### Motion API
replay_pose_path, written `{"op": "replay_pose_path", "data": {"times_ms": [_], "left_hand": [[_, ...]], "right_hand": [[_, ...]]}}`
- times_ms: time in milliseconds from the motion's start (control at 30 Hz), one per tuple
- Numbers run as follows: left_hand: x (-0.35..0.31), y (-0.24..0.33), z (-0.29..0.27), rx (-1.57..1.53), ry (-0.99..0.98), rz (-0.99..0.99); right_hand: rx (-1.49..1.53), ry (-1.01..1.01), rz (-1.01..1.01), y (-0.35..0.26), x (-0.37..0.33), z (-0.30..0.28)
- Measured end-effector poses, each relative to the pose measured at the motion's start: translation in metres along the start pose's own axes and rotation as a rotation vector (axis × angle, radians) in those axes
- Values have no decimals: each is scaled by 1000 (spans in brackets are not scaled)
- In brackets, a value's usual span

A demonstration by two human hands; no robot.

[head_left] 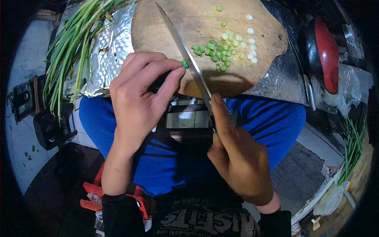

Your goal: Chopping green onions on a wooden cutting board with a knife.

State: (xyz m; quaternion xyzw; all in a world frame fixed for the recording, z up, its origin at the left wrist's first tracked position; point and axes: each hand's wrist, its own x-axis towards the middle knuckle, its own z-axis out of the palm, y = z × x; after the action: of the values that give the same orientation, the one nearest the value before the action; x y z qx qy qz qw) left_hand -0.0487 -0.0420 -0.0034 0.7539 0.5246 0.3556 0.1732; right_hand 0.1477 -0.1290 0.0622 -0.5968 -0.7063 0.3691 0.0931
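My left hand (144, 85) pinches a short piece of green onion (184, 64) between thumb and fingertips, above the near left part of a round wooden cutting board (181, 17). Right beside that piece runs the blade of a long kitchen knife (184, 49), its tip pointing to the far left. My right hand (241, 158) is wrapped round the knife's handle, which is mostly hidden by the fingers. Several cut green onion slices (219, 51), green to white, lie scattered on the right half of the board.
A bunch of whole green onions (71, 55) lies on silver foil (114, 47) left of the board. To the right are a red and black object (326, 55), a clear plastic bag (347, 89) and more long green stalks (353, 144). My blue-clad knees (272, 122) sit below the board.
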Motion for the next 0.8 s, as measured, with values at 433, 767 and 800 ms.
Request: {"op": "replay_pose_path", "data": {"times_ms": [433, 767, 800], "left_hand": [[-4, -5, 5, -32, 82, -23], [-3, -5, 5, -5, 83, 13], [-3, -5, 6, -9, 83, 13]], "right_hand": [[53, 170, -64, -1, 24, 3], [31, 76, -29, -1, 8, -3], [23, 91, -42, -1, 8, -2]]}}
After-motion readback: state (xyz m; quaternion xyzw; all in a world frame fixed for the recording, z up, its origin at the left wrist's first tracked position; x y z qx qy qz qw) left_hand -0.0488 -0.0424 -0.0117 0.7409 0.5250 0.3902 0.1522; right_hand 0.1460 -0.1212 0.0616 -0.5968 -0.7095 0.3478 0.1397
